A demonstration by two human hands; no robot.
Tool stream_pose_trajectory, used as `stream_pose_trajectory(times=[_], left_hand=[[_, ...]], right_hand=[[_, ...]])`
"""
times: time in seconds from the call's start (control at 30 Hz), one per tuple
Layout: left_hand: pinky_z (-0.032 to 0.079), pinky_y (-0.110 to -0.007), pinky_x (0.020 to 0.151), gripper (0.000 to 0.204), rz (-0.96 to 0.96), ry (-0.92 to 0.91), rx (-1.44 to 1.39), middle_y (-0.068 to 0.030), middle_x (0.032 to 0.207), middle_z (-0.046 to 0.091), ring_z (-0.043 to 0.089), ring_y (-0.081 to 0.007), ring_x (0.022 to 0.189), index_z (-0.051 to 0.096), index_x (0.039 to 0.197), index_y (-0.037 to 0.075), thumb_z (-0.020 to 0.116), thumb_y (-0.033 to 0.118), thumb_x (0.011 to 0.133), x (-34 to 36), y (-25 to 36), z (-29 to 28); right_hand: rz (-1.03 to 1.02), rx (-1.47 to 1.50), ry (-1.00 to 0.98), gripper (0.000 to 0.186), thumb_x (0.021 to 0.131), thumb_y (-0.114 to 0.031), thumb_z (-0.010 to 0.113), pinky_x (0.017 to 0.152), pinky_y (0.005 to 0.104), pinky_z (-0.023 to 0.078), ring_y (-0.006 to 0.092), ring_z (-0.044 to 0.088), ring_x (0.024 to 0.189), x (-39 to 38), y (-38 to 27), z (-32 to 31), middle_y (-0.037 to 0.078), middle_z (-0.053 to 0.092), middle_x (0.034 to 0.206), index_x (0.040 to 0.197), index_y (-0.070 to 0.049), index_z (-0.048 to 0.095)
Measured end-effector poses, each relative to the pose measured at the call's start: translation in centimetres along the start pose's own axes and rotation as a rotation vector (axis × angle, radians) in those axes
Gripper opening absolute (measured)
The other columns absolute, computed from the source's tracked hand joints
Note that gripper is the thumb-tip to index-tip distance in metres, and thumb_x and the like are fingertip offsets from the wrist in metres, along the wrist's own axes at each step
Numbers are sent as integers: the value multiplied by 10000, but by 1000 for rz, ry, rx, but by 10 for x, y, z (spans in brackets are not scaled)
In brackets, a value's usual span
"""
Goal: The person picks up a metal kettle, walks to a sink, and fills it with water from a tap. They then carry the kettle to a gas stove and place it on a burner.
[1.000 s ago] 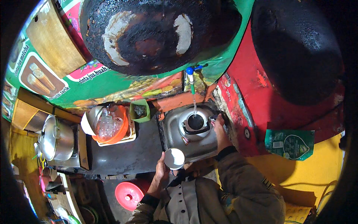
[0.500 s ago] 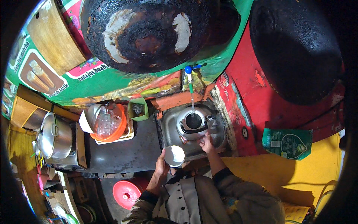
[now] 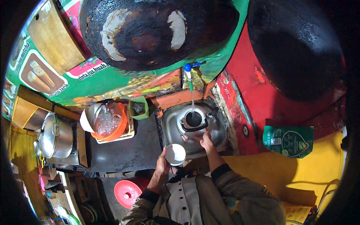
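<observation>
My left hand (image 3: 161,164) is closed on the rim of a white bowl (image 3: 175,155), held in front of the sink's near edge. A metal kettle (image 3: 184,128) stands without a lid in the steel sink (image 3: 170,129), its dark handle tipped toward me. From the blue-handled tap (image 3: 188,71) a thin stream of water falls into the kettle's opening. My right hand (image 3: 206,142) is at the kettle's near side with its fingers apart, and nothing shows in it. Whether its fingertips touch the kettle I cannot tell. A small wrapper-like scrap (image 3: 184,138) lies beside the kettle.
Left of the sink, an orange basin (image 3: 122,128) of clear glasses and a green square container (image 3: 139,108) stand on the dark counter. A lidded pot (image 3: 62,137) sits farther left. Large blackened woks (image 3: 150,33) hang behind. At right lies a green pouch (image 3: 288,141).
My right hand has shifted slightly up and left, closer to the kettle, and its fingers have spread. The left hand keeps the bowl in nearly the same place. Water still runs.
</observation>
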State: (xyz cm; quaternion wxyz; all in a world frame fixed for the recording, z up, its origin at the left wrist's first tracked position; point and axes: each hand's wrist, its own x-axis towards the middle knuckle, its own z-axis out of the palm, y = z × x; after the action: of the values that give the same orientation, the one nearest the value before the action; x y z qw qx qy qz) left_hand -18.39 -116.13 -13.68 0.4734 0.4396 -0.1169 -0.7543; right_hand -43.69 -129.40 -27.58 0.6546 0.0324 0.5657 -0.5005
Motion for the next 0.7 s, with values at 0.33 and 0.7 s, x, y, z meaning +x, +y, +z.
stream_pose_trajectory(times=[0.33, 0.7], left_hand=[[444, -448, 1016, 604, -14, 24, -16, -101, 1317, 582, 556, -260, 1205, 515, 1355, 63, 449, 546, 998, -12, 2, -5], [453, -430, 1021, 603, -15, 12, -42, -134, 1306, 585, 569, -257, 1194, 494, 1356, 9, 425, 507, 1023, -12, 6, -3]], right_hand=[[-1109, -1052, 330, 744, 912, -197, 595, 966, 411, 461, 356, 515, 1247, 37, -78, -6, 236, 532, 1354, 1518, 0, 211], [-876, -936, 343, 719, 863, -75, 650, 1091, 386, 371, 359, 495, 1302, 22, -82, -11, 197, 518, 1405, 1500, -77, 316]])
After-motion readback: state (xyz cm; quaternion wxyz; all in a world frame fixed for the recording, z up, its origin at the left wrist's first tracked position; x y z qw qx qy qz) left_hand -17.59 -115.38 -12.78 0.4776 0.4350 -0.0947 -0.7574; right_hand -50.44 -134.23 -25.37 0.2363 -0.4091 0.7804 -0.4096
